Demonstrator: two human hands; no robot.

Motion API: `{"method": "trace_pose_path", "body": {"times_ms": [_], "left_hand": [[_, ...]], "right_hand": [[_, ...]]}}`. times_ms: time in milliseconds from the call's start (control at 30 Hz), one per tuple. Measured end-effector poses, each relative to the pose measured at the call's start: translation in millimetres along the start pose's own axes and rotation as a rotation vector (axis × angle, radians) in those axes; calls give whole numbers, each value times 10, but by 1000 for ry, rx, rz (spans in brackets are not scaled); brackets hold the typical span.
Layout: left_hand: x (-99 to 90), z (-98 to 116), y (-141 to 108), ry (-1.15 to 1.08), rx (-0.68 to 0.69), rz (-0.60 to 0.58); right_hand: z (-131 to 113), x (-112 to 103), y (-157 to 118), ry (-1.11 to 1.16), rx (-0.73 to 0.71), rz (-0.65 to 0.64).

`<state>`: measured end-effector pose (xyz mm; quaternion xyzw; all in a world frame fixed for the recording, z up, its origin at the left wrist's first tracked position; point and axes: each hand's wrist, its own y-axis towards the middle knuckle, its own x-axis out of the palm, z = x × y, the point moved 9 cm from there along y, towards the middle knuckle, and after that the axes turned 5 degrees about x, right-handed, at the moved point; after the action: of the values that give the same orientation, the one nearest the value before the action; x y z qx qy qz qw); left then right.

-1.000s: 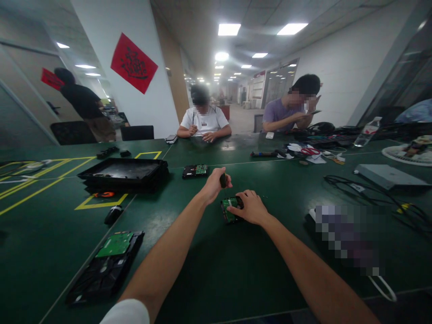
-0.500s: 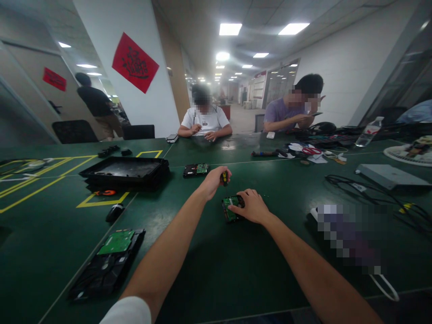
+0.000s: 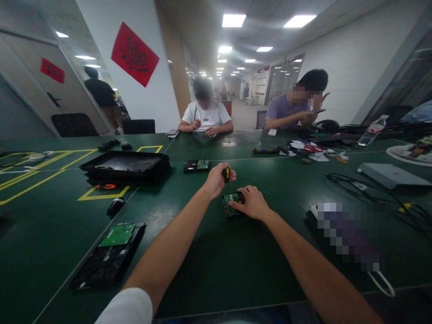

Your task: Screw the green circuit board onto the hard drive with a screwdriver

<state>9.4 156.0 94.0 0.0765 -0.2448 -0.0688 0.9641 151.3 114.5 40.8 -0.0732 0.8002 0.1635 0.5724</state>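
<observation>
Flanking half-covered circuit board (image 3: 230, 198): trays (image 3: 125, 160), cables (image 3: 378, 194).

A white sleeve (image 3: 126, 308) at near left, plain and round-hemmed! From there the left arm (image 3: 175, 236) is bare down to the left hand (image 3: 216, 180); the right arm (image 3: 297, 245), bare too, tapers into the right hand (image 3: 254, 203).

Smooth, glossy green tabletop (image 3: 216, 265), black plastic tray (image 3: 121, 163) left of the held drive (image 3: 229, 200), matt grey box (image 3: 388, 175) right of it
</observation>
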Motion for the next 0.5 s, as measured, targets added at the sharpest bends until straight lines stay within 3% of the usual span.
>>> {"method": "trace_pose_path", "body": {"times_ms": [267,500], "left_hand": [[-38,164,-10,248,66,-38],[-6,128,-47,152,15,2]], "right_hand": [[3,11,13,12,-6,-6],[2,8,13,13,2,-17]]}}
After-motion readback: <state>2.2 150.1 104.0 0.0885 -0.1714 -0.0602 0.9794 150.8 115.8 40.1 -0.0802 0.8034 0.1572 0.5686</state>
